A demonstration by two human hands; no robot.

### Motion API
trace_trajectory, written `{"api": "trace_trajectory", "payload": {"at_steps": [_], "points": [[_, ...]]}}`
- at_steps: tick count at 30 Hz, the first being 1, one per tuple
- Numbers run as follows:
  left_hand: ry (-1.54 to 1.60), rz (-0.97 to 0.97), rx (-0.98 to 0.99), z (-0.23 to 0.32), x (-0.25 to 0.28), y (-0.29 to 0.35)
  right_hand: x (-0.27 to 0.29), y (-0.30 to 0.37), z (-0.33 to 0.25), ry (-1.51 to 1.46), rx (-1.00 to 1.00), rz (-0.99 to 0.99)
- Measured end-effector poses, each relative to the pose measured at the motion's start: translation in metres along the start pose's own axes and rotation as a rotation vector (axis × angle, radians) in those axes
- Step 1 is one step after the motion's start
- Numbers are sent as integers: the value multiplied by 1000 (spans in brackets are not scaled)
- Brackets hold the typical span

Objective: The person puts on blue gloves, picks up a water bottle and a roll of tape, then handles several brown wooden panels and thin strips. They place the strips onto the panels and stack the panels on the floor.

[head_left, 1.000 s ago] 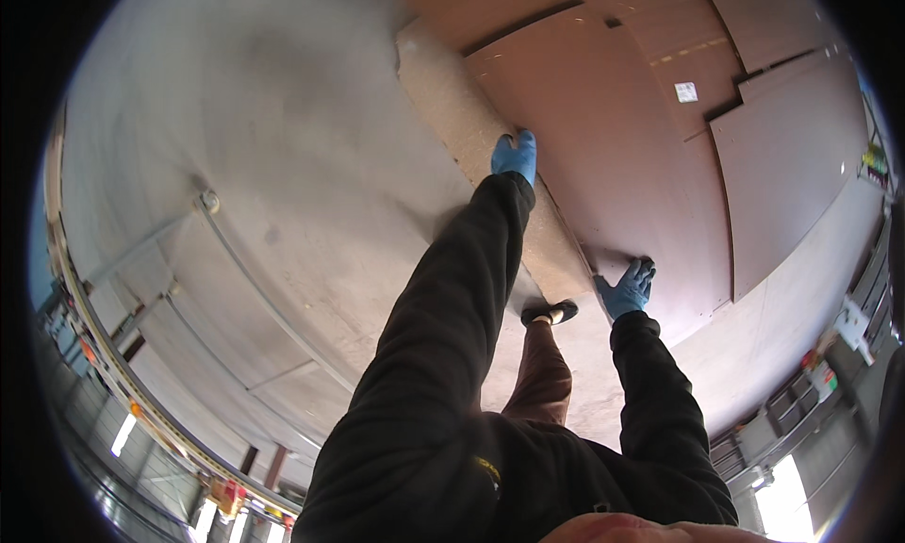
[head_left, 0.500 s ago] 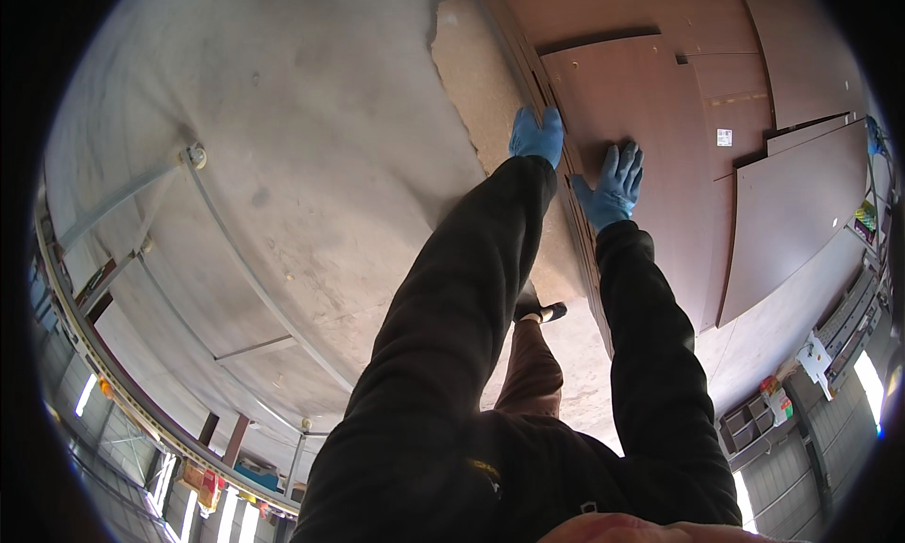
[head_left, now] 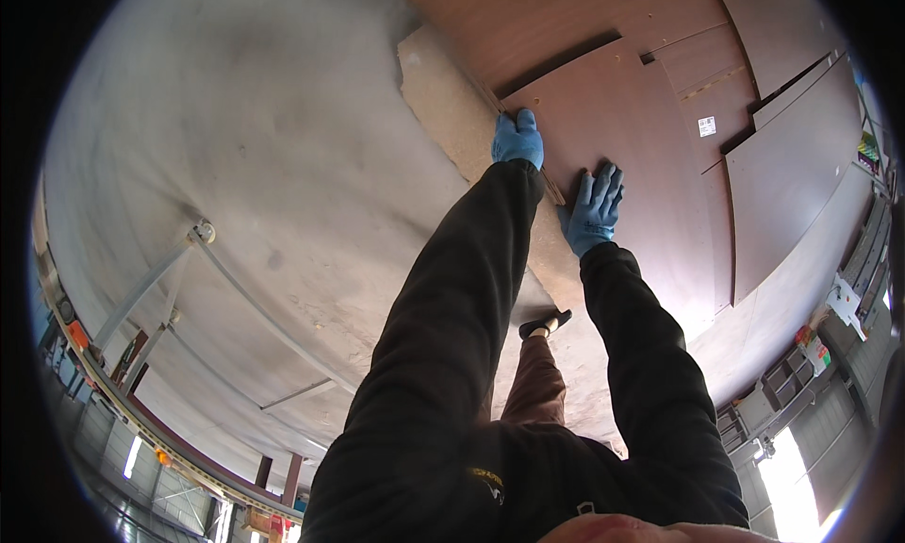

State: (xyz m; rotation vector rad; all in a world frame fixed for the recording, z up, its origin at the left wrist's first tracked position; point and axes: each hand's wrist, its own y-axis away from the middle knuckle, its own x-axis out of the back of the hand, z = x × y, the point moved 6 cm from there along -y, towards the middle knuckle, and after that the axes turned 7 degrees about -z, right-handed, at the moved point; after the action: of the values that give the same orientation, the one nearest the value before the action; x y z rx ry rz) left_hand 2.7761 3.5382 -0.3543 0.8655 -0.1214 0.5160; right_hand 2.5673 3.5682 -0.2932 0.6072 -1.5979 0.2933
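Note:
My left hand [head_left: 518, 139], in a blue glove, rests against the left edge of a stack of flat brown panels, near the far left corner. Its thumb stands apart from the fingers, whose tips are partly out of sight at the edge. Flat on the top brown panel [head_left: 627, 119] lies my right hand [head_left: 594, 208], also gloved in blue, palm down with its fingers stretched out. Thin layered edges of the stack [head_left: 554, 187] show between the two hands.
Left of the stack is a wide grey, scuffed surface [head_left: 283, 166] with a torn-looking tan patch [head_left: 438, 95]. More brown panels [head_left: 792, 180] overlap at the right, beside a panel with a white label [head_left: 707, 126]. A metal frame [head_left: 273, 303] stands at the left.
My left hand has slid along the panel edge toward the far corner. My right hand remains flat on the top panel. The whole view has shifted and turned slightly.

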Motion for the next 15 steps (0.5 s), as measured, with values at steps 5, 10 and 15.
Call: {"api": "trace_trajectory", "payload": {"at_steps": [5,10,15], "points": [[60,-4,-41,-19,-10,-15,3,1,-1,-20,47,32],[89,-14,-42,-25,-13,-18,1,0,1,-22,37,25],[-78,-17,18,-17,-9,-11,6,-1,1,-33,-8,-4]]}}
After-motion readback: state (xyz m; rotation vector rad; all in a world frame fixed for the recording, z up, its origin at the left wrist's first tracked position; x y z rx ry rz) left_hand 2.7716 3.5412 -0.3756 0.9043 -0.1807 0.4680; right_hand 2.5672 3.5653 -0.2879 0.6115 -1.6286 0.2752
